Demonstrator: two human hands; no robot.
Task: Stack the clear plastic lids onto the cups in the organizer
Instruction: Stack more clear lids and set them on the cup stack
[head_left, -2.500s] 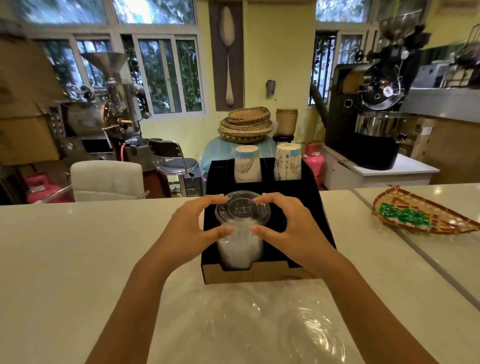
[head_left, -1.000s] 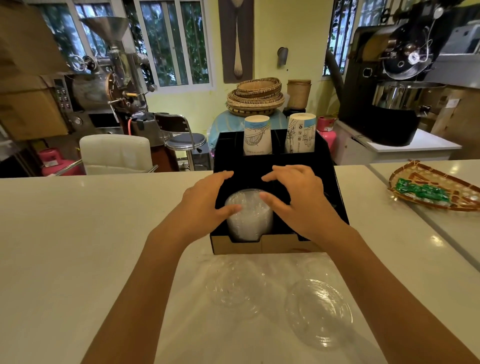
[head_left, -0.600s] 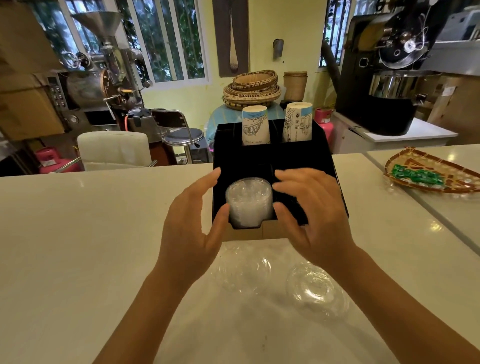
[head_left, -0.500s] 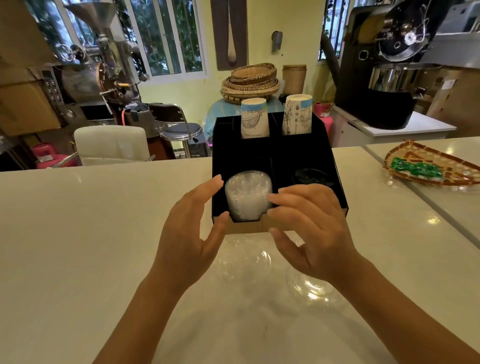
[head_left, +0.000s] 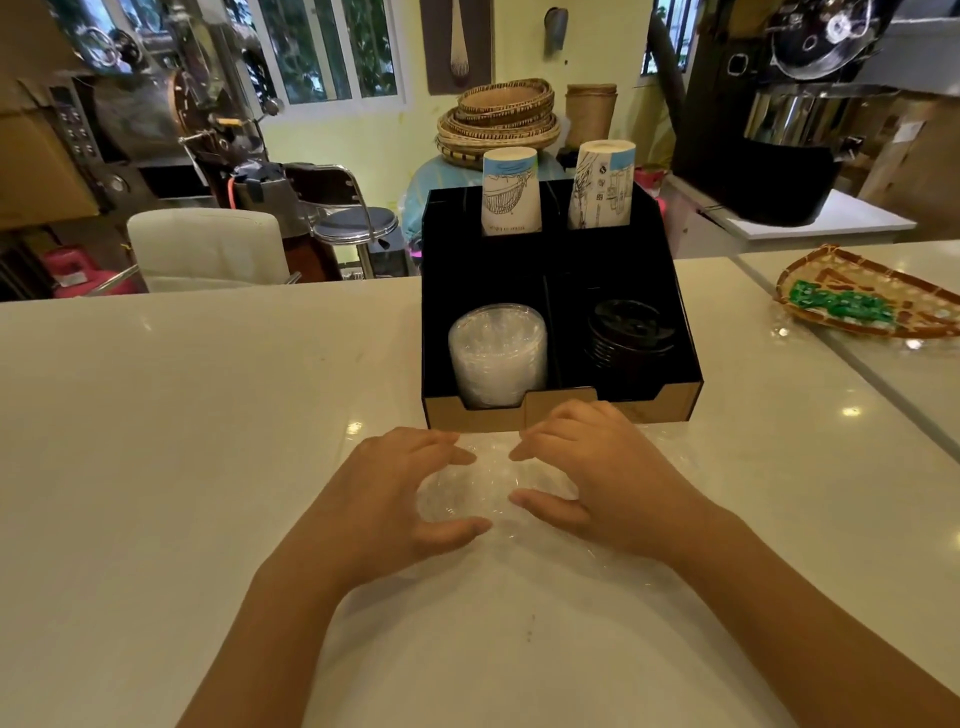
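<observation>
A black organizer (head_left: 561, 413) with a cardboard front stands on the white counter. Its front-left compartment holds a stack of clear lids (head_left: 497, 353), and its front-right one holds black lids (head_left: 628, 332). Two upside-down stacks of paper cups (head_left: 510, 192) (head_left: 602, 184) stand in the back compartments. Just in front of the organizer a single clear lid (head_left: 470, 488) lies on the counter. My left hand (head_left: 395, 499) and my right hand (head_left: 608, 483) are cupped around it from both sides, fingers and thumbs touching its rim.
Crinkled clear plastic film (head_left: 660, 551) lies on the counter under my right wrist. A woven tray with green packets (head_left: 872, 304) sits at the far right, past a seam in the counter. A white chair (head_left: 208, 249) stands behind the counter.
Both hands have left the stack of clear lids in the organizer, come back toward me and dropped to the counter. They now close around a loose clear lid there.
</observation>
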